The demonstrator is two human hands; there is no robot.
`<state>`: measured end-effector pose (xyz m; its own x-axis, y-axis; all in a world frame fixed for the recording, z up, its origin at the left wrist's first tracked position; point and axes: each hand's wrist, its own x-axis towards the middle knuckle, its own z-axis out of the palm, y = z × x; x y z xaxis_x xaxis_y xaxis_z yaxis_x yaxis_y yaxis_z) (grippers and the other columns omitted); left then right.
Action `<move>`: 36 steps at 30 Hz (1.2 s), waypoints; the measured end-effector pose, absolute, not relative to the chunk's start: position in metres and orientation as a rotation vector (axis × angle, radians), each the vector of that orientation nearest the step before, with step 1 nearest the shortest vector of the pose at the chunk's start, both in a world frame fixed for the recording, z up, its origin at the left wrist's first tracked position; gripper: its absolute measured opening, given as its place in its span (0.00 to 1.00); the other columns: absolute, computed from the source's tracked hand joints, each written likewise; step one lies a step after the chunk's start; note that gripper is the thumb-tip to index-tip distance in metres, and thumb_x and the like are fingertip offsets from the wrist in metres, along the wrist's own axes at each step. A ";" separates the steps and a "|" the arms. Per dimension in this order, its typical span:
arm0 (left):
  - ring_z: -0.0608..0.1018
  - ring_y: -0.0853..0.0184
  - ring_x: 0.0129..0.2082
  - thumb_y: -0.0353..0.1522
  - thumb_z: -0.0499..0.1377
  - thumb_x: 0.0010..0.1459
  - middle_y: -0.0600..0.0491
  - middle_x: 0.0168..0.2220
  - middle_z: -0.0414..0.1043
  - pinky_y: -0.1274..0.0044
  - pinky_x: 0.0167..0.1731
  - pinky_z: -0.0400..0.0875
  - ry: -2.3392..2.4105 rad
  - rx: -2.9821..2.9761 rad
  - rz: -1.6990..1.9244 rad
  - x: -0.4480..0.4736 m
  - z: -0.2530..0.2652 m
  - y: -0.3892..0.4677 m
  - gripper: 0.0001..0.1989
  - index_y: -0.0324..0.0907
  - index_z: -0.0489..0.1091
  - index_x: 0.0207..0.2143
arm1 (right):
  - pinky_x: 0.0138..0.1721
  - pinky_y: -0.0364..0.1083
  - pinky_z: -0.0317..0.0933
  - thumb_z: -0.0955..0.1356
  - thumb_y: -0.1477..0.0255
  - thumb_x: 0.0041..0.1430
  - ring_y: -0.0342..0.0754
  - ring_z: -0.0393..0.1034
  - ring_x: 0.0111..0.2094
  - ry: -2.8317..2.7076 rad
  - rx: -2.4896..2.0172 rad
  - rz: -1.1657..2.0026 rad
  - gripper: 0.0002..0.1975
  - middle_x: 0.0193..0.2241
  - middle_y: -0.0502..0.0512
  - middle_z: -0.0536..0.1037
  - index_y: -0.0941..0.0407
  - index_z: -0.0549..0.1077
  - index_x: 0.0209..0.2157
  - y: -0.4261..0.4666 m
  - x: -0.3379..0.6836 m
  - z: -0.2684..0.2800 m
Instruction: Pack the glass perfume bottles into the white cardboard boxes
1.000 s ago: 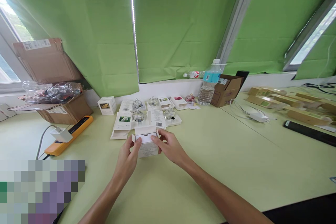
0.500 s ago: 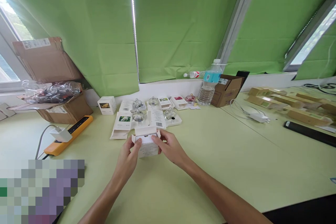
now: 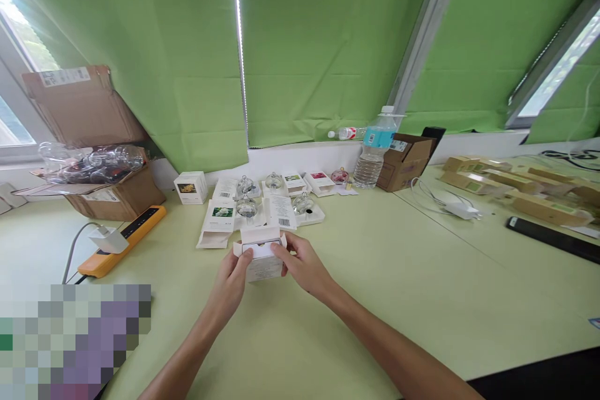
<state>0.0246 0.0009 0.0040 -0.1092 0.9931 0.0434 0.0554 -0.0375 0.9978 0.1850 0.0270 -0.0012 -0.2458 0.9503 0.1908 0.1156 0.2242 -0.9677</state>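
Between my hands is a small white carton (image 3: 263, 267), its top flaps raised and a white insert showing inside. My left hand (image 3: 234, 270) grips its left side, thumb at the top edge. On the opposite side, my right hand (image 3: 300, 256) is closed on the carton, thumb over the insert. Just beyond lie a flower-printed box (image 3: 221, 215) with an open end flap and a white box with a barcode (image 3: 280, 211). Glass domed jars (image 3: 246, 206) stand among them, one jar (image 3: 304, 203) on a white tray (image 3: 315, 215).
A closed white box (image 3: 190, 188) stands at the back left, near an orange power strip (image 3: 135, 239) and a cardboard box (image 3: 112, 200). Toward the back right are a large water bottle (image 3: 370, 159), a brown carton (image 3: 403, 165), a white adapter (image 3: 462, 209) and several long yellowish boxes (image 3: 546, 205).
Almost nothing differs. The carton's left flap sits slightly further outward by my left thumb; both hands stay in place on the carton.
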 end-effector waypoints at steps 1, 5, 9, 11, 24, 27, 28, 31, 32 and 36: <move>0.73 0.61 0.40 0.39 0.55 0.56 0.49 0.39 0.75 0.75 0.39 0.66 1.315 1.203 1.299 0.025 0.006 0.000 0.13 0.41 0.72 0.36 | 0.22 0.39 0.64 0.62 0.64 0.59 0.43 0.63 0.26 -1.579 -1.030 1.143 0.11 0.27 0.50 0.68 0.56 0.72 0.34 0.027 0.185 -0.001; 0.74 0.61 0.37 0.40 0.57 0.54 0.50 0.34 0.75 0.74 0.37 0.66 1.323 1.120 1.292 0.026 0.006 -0.001 0.12 0.41 0.71 0.31 | 0.23 0.39 0.64 0.62 0.64 0.59 0.43 0.63 0.26 -1.583 -1.037 1.141 0.11 0.28 0.50 0.69 0.56 0.71 0.33 0.026 0.185 -0.001; 0.73 0.62 0.37 0.42 0.58 0.52 0.50 0.33 0.75 0.74 0.37 0.67 1.326 1.084 1.275 0.023 0.002 0.002 0.13 0.40 0.71 0.31 | 0.23 0.39 0.63 0.62 0.64 0.59 0.42 0.62 0.26 -1.573 -1.035 1.147 0.11 0.27 0.50 0.69 0.56 0.71 0.35 0.025 0.184 -0.001; 0.74 0.61 0.38 0.42 0.59 0.52 0.50 0.33 0.74 0.74 0.38 0.67 1.317 1.079 1.282 0.023 0.001 0.002 0.14 0.40 0.71 0.33 | 0.23 0.39 0.62 0.62 0.65 0.59 0.42 0.62 0.25 -1.564 -1.031 1.153 0.11 0.27 0.49 0.69 0.56 0.71 0.35 0.025 0.184 -0.001; 0.73 0.61 0.36 0.44 0.60 0.50 0.53 0.26 0.71 0.73 0.39 0.67 1.393 1.076 1.288 0.026 0.007 0.000 0.15 0.41 0.70 0.26 | 0.23 0.40 0.60 0.61 0.65 0.60 0.42 0.62 0.26 -1.585 -1.031 1.146 0.13 0.28 0.50 0.70 0.56 0.72 0.41 0.024 0.184 -0.001; 0.73 0.61 0.37 0.44 0.60 0.50 0.53 0.27 0.72 0.72 0.40 0.66 1.392 1.078 1.279 0.025 0.005 0.001 0.15 0.40 0.70 0.27 | 0.23 0.40 0.61 0.62 0.66 0.60 0.42 0.61 0.26 -1.579 -1.033 1.146 0.13 0.27 0.49 0.69 0.56 0.72 0.40 0.025 0.184 -0.001; 0.73 0.60 0.38 0.43 0.60 0.50 0.52 0.28 0.72 0.72 0.40 0.66 1.388 1.078 1.277 0.024 0.005 0.001 0.15 0.40 0.71 0.28 | 0.23 0.40 0.61 0.62 0.66 0.60 0.42 0.61 0.26 -1.577 -1.033 1.145 0.13 0.27 0.49 0.69 0.57 0.73 0.40 0.025 0.184 -0.001; 0.74 0.60 0.39 0.43 0.60 0.50 0.51 0.31 0.73 0.72 0.41 0.66 1.365 1.076 1.265 0.024 0.004 0.001 0.15 0.40 0.72 0.31 | 0.23 0.39 0.61 0.62 0.65 0.59 0.42 0.61 0.26 -1.578 -1.033 1.139 0.13 0.27 0.50 0.69 0.57 0.73 0.40 0.025 0.184 0.000; 0.74 0.60 0.40 0.43 0.60 0.51 0.51 0.32 0.74 0.72 0.41 0.66 1.356 1.074 1.259 0.024 0.004 0.001 0.15 0.40 0.72 0.32 | 0.23 0.39 0.61 0.62 0.65 0.59 0.42 0.61 0.26 -1.579 -1.034 1.137 0.13 0.27 0.50 0.69 0.57 0.73 0.40 0.024 0.184 0.001; 0.73 0.60 0.44 0.42 0.58 0.53 0.50 0.40 0.74 0.73 0.42 0.66 1.282 1.074 1.257 0.023 0.002 0.001 0.17 0.40 0.70 0.40 | 0.22 0.39 0.61 0.62 0.65 0.59 0.42 0.61 0.26 -1.579 -1.039 1.135 0.13 0.27 0.50 0.69 0.57 0.73 0.40 0.024 0.184 0.001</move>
